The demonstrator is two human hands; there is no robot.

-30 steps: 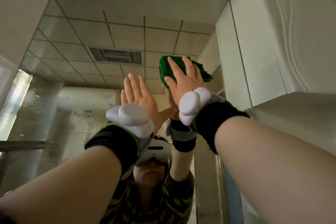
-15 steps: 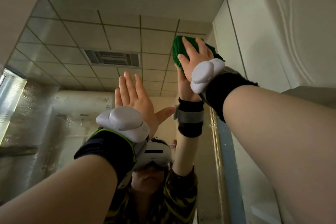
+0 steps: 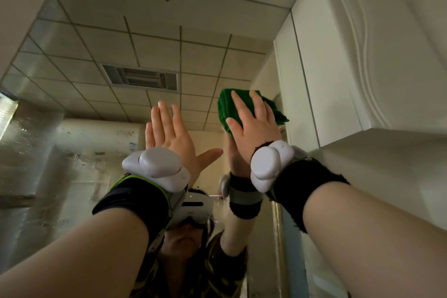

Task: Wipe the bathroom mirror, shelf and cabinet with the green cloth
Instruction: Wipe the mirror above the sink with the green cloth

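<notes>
Handling: the green cloth (image 3: 225, 106) looks soft, light and folded; best pressed mid-pad.
Place: on the mirror (image 3: 96, 51), 2 o'clock of the left hand (image 3: 169, 133).
Hands: right hand (image 3: 251, 126) presses it, fingers straight; left hand spread, empty.

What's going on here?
A person is wiping the bathroom mirror, reaching high up near its right edge. The right hand presses the green cloth flat against the glass with straight fingers, close to the white cabinet. The left hand, open and holding nothing, appears to rest flat on the glass beside it.
</notes>
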